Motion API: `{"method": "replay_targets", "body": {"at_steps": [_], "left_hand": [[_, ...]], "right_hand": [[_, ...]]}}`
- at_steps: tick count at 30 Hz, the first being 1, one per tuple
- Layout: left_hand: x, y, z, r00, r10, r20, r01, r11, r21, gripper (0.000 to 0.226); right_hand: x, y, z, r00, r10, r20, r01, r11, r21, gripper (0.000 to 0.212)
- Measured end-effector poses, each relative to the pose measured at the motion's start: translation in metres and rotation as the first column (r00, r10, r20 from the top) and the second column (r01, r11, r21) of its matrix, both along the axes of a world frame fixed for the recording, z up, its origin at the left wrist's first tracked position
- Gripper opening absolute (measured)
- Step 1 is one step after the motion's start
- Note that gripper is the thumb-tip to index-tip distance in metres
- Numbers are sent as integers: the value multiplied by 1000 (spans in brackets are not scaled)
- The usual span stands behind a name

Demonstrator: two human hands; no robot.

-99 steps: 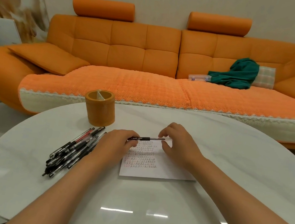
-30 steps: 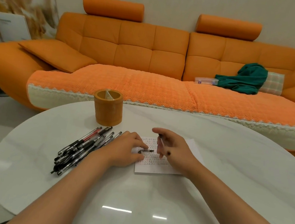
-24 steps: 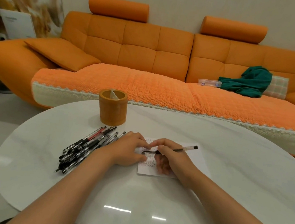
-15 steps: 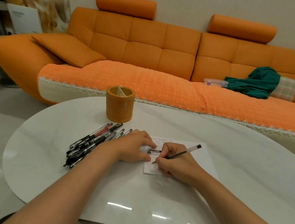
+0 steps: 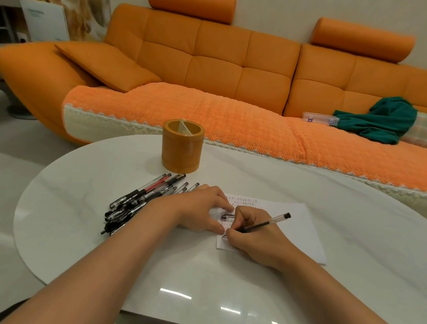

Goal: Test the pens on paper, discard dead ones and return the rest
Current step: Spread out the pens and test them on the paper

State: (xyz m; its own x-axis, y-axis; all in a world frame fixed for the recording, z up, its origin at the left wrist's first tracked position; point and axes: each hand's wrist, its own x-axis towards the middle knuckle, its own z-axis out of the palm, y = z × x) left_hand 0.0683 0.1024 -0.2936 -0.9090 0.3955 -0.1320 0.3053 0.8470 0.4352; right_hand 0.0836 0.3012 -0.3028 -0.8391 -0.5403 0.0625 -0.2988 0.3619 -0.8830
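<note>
The white oval table (image 5: 96,201) carries an orange pen holder (image 5: 181,146), a heap of pens (image 5: 138,201) and 1 paper sheet (image 5: 302,233).

Two arms entering from the near edge, left forearm (image 5: 122,252) bare along its whole visible length, right forearm (image 5: 337,304) likewise bare, left hand (image 5: 201,208) bare, right hand (image 5: 257,238) bare.

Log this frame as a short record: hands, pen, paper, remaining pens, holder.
right hand: grips pen, tip on paper
left hand: rests on paper's left edge, pinches cap
pen pile: lies on table, left of left hand
pen holder: upright behind pile, no pens sticking out
stage: testing one pen
</note>
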Motion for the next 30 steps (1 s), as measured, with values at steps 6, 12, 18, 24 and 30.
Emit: {"method": "replay_targets", "body": {"at_steps": [6,12,18,24,30], "left_hand": [[1,0,1,1000,-1,-8,1,1000,-4,59],[1,-1,-2,1000,6,-10,-6,1000,-1,59],[3,-1,-1,1000,-8,-13,8,1000,-13,59],[2,-1,-1,1000,3,-6,-3,1000,0,59],[3,-1,-2,1000,7,7,-8,1000,9,59]], "right_hand": [[2,0,-3,998,31,-52,-30,999,20,19],[2,1,-4,995,22,-93,-20,999,26,21],[2,2,-6,995,30,-100,-29,999,17,20],[0,3,-7,997,42,-64,-43,999,-7,19],[1,2,-9,997,30,-77,-29,1000,10,19]]}}
